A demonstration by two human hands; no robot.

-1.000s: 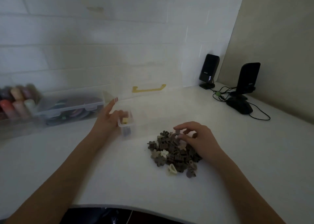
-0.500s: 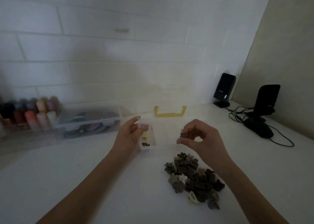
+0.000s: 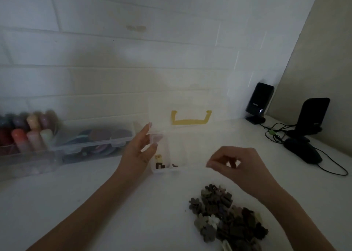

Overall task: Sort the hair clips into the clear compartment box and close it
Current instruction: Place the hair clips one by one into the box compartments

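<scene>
Fingers (image 3: 210, 163) of the right hand (image 3: 240, 165) curled and pinched together at centre right of the head view, over the front edge of the clear compartment box (image 3: 179, 149); possibly pinching a small clip, too blurred to tell. Left hand (image 3: 139, 151) at centre frame, fingers straight and relaxed against the box's left wall, steadying it. Box on the white bench (image 3: 95, 203) at mid-frame, lid up against the wall, yellow handle (image 3: 190, 119) showing through it. Only a few clips (image 3: 160, 164) in the front-left compartments, one pale, the others dark. Large pile of hair clips (image 3: 226, 218), mostly brown flower shapes, at lower right of frame, near the box but apart. Judging by that: sorting barely begun, most of the pile left to move, lid not yet closed. Far left: another clear case (image 3: 91, 142) and a row of coloured bottles (image 3: 28, 134). Upper right: two black speakers (image 3: 259, 102) with cables.
</scene>
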